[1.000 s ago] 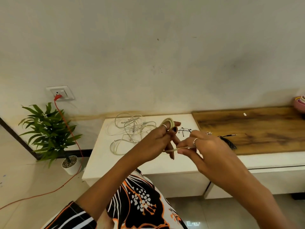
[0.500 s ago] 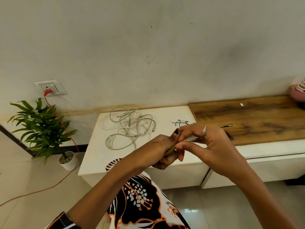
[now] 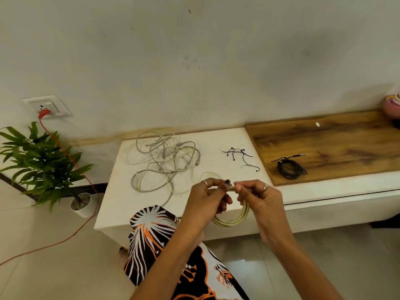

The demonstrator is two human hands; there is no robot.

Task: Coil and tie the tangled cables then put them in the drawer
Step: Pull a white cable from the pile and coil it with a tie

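Observation:
A small coil of cream cable (image 3: 232, 219) hangs between my hands above the front edge of the white cabinet top (image 3: 112, 204). My left hand (image 3: 207, 198) pinches the cable at the top of the coil. My right hand (image 3: 257, 198) pinches it just to the right, fingertips nearly touching the left. A tangle of pale cables (image 3: 164, 156) lies on the cabinet's back left. Several black twist ties (image 3: 238, 154) lie to its right. A coiled black cable (image 3: 290, 167) rests on the wooden top (image 3: 346, 148). The drawer front (image 3: 346, 202) below looks closed.
A potted plant (image 3: 43, 163) stands on the floor at the left. A red cord (image 3: 71, 161) runs from the wall socket (image 3: 46, 106) down across the floor. Pink bowls (image 3: 392, 105) sit at the far right. My patterned clothing (image 3: 173, 245) fills the lower middle.
The coil, earlier held up in my left fingers, now hangs below both hands. My hands have shifted lower and to the right, and the view has tilted down.

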